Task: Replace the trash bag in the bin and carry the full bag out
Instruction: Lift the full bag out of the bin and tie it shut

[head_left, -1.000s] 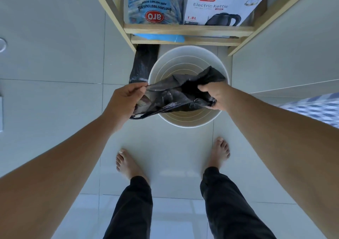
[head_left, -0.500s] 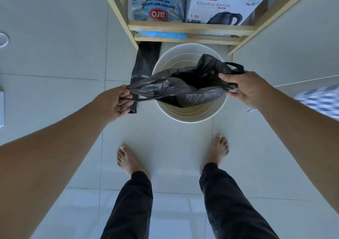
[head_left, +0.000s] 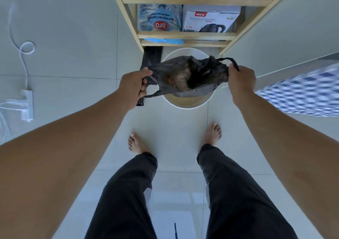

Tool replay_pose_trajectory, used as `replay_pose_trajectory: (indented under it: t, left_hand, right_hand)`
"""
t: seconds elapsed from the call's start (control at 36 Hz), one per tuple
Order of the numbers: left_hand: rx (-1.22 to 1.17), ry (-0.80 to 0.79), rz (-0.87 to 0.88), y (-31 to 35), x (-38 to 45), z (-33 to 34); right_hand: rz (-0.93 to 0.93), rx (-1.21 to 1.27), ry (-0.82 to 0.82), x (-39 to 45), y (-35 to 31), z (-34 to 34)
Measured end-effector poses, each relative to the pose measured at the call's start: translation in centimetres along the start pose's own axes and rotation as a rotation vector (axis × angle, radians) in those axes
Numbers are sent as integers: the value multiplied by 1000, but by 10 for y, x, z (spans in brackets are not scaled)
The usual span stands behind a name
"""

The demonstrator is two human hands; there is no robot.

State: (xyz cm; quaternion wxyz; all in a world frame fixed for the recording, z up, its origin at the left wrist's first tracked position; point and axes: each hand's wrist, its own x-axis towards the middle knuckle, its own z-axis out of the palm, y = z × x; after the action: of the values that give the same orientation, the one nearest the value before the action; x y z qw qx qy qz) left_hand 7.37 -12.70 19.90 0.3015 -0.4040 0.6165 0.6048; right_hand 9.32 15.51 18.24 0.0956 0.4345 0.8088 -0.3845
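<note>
A thin black trash bag (head_left: 189,75) is stretched wide open above a round white bin (head_left: 189,103) on the floor. My left hand (head_left: 134,85) grips the bag's left handle and edge. My right hand (head_left: 241,79) grips the right handle, whose loop sticks up above the fist. Through the bag's mouth I see the bin's bare inside. A second dark bag (head_left: 151,58) lies on the floor just left of the bin, mostly hidden behind my left hand.
A wooden shelf unit (head_left: 185,35) stands right behind the bin, holding a blue packet (head_left: 159,18) and an electric kettle box (head_left: 211,21). A white power strip (head_left: 27,105) with cable lies far left. Checked cloth (head_left: 300,95) hangs at right. My bare feet stand on pale tiles.
My hands have moved apart and upward, pulling the crumpled bag open over the bin. The view has pulled back, showing more of the shelf and floor.
</note>
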Motion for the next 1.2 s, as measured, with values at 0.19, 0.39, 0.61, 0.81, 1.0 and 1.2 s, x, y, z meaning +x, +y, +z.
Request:
replay_pose_trajectory:
  t: [0.19,0.39,0.61,0.81,1.0,1.2]
  left_hand:
    - [160,12,73,55,-64,-7]
    - [229,-43,208,101,-133,-16]
    - [424,-14,446,149,-208,-21]
    - [663,84,395,180,-245,-27]
    - [215,-24,660,193,-283,-25]
    - [-135,-209,717,199,-311,-8]
  right_hand:
    - [115,351,-80,-47,-72,-63]
    - [143,264,-473,-111,-113,-112]
    - [-53,294,-301,-169,-169,-180]
    - [-319,195,47,-192,-184,-235]
    - [-251,715,-156,-204,-199,-256]
    - [-199,1111,-300,-212,-224,-267]
